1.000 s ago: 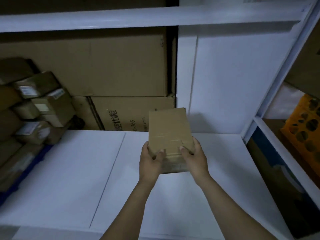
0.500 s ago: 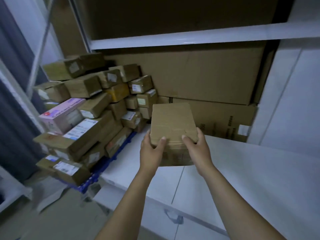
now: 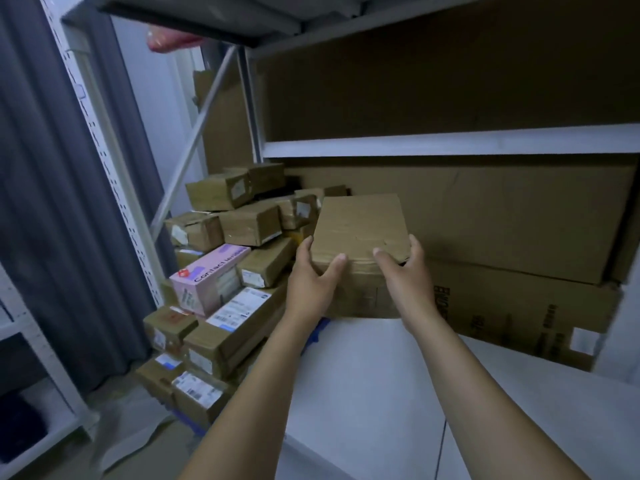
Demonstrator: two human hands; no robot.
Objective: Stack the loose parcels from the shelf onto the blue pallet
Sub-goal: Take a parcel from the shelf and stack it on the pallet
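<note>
Since half a second ago the view has swung further left: the pile of parcels point(image 3: 249, 223) looks bigger and closer, the curtain point(image 3: 41, 202) fills the left edge, and the white shelf point(image 3: 381, 393) has shrunk to the lower right. The held parcel point(image 3: 358, 223) has moved with it and is now in front of the pile's right edge. The grip is unchanged.

Brown parcel is in the air at arm's length, over the left end of the shelf, touching nothing but the hands. Its top face tilts toward the camera, with tape along the near edge. Left hand point(image 3: 311, 285) grips the near-left corner, thumb on the top face, fingers point(image 3: 305, 244) curled round the left side. Right hand point(image 3: 405, 282) holds the near-right corner the same way, thumb on top, fingers wrapped round the right side.

Only slivers of the blue pallet point(image 3: 320, 330) show: one just below the left wrist, another under the pile's front corner at the floor. The pile sits on it, brown boxes at mixed angles, many with white labels. A pink box point(image 3: 207, 275) printed "Contact lens" lies tilted at the pile's front.

Large brown cartons point(image 3: 519, 216) stand on the shelf behind the held parcel; the lower carton point(image 3: 519, 313) has dark print and a white label. An upper shelf beam point(image 3: 450, 142) runs above them. A reddish thing point(image 3: 169, 41) at the top is too blurred to identify.
</note>
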